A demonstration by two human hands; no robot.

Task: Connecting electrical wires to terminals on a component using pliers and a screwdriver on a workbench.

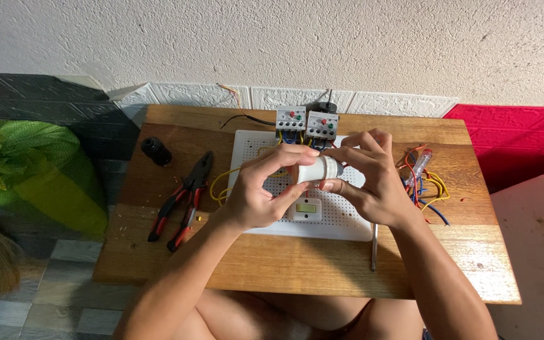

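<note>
— Starting with the biggest thing: a low wooden table [284, 264] against the wall, and a white perforated board [341, 217] lying flat on its middle.

— Where does the board sit relative to the edges?

— Well inside them. Bare wood runs along the near edge, with a thin metal rod [374, 247] lying there; red-handled pliers [181, 201] lie to the left, a tangle of coloured wires [424, 182] to the right.

— And the hands?

— Both are raised over the board. The left hand [253, 195] and right hand [373, 182] pinch a small white cylinder [316, 170] between fingertips, one hand at each end.

— Which way does it lie?

— Its long axis runs left to right, roughly level, its narrower end toward the right hand. Two relay blocks [306, 123] stand just behind at the board's far edge.
</note>
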